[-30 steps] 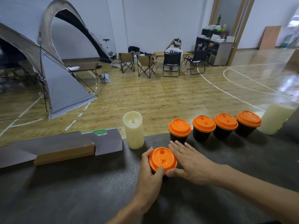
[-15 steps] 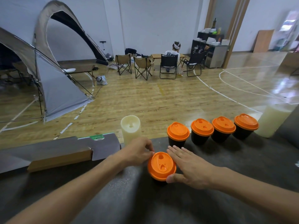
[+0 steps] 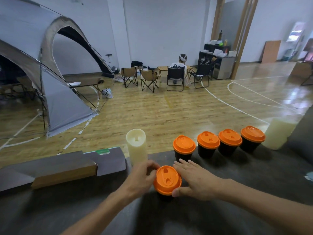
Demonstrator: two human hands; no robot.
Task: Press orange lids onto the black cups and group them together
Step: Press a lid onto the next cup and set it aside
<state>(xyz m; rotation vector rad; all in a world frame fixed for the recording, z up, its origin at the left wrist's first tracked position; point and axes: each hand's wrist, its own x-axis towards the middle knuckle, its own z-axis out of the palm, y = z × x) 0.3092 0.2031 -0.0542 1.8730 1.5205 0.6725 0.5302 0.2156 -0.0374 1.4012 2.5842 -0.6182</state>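
A fifth black cup [image 3: 165, 196] stands near the middle of the tabletop [image 3: 254, 192], set back from the far edge, with its orange lid [image 3: 167, 180] on top; whether the lid is fully seated all round cannot be told. The left hand [image 3: 141, 178] is curled against the lid's left rim, fingers bent, touching it. The right hand [image 3: 196, 179] lies open with fingers spread along the right side, thumb at the near rim. Four lidded cups [image 3: 218, 146] stand in a row along the far edge, between a pale candle [image 3: 136, 146] and a second candle [image 3: 279, 134]. Risks noted: uneven pressure from one side could leave the lid cocked or tip the cup; sliding it towards the row carelessly could knock the nearest cup off the far edge.
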